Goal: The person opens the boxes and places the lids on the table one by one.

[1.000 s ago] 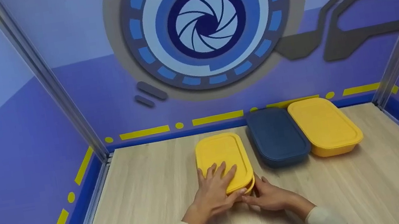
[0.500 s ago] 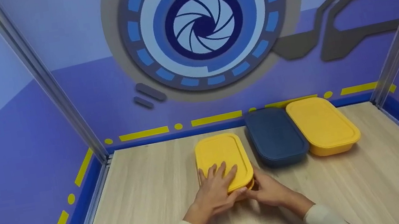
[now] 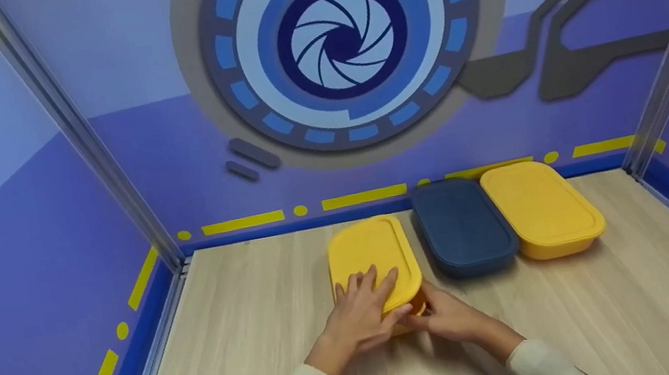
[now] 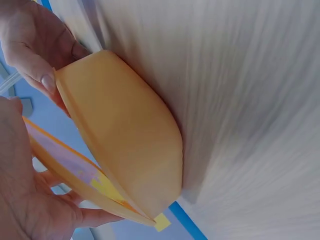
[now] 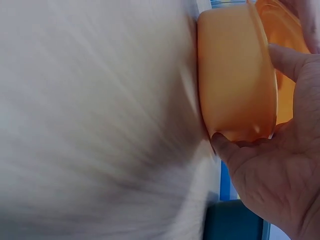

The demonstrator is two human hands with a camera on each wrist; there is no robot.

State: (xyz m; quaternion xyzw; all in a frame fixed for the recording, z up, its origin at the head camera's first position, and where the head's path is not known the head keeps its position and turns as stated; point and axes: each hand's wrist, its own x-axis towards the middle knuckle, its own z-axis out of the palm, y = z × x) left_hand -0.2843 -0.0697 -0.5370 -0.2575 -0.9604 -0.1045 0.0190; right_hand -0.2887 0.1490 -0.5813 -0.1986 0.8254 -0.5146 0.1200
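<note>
In the head view a yellow lid (image 3: 374,248) tilts up from its yellow food container (image 4: 125,130), leaving a gap along the near edge and right corner. My left hand (image 3: 358,318) holds the lid, fingers spread over its top and thumb at the raised near edge. The far end of the lid still meets the container's rim in the left wrist view. At the near right corner my right hand (image 3: 455,314) grips the container, thumb by the rim and fingers along the side, as the right wrist view shows. The container's inside is mostly hidden.
To the right, a dark blue lidded container (image 3: 464,224) stands beside another yellow lidded container (image 3: 542,205), both near the back wall. The wooden tabletop (image 3: 250,335) is bounded by blue-purple panels (image 3: 144,170) and metal posts.
The near edge of the lid has risen off the container, widening the gap. My left hand has moved up slightly with it, while the right hand has settled more closely around the corner.
</note>
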